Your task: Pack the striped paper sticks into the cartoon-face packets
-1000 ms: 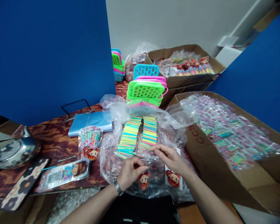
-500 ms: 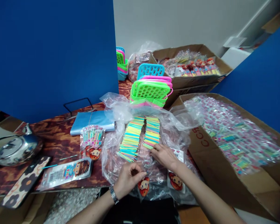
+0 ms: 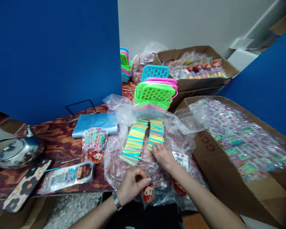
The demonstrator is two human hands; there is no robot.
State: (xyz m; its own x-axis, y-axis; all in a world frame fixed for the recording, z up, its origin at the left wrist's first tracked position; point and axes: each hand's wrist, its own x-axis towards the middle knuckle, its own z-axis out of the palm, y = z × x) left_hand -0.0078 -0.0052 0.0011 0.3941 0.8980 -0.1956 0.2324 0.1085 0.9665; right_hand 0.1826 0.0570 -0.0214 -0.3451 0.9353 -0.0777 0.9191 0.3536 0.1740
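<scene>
My left hand point(image 3: 132, 187) is closed, thumb against fingers, at the edge of a clear plastic bag point(image 3: 148, 192) printed with a red-haired cartoon character. My right hand point(image 3: 164, 156) has its fingers curled together on the near end of the right pile of thin coloured sticks point(image 3: 155, 133); its fingertips are partly hidden. Beside it lies the longer left pile of sticks point(image 3: 133, 141), in yellow, blue, green and pink. Both piles rest on clear plastic sheeting point(image 3: 114, 159). Under my right forearm is another printed bag point(image 3: 180, 160) with a barcode label.
Stacked plastic baskets point(image 3: 154, 92) stand behind the sticks. An open carton point(image 3: 205, 152) of packed bags is on the right, another carton point(image 3: 186, 83) behind. To the left are a blue plastic stack point(image 3: 92, 124), filled bags point(image 3: 94, 144), a flower-patterned phone case point(image 3: 26, 187) and a metal kettle point(image 3: 19, 151).
My right hand has shifted slightly left and up along the right pile, uncovering the barcode label beside it. My left hand stays nearly in place by the bag.
</scene>
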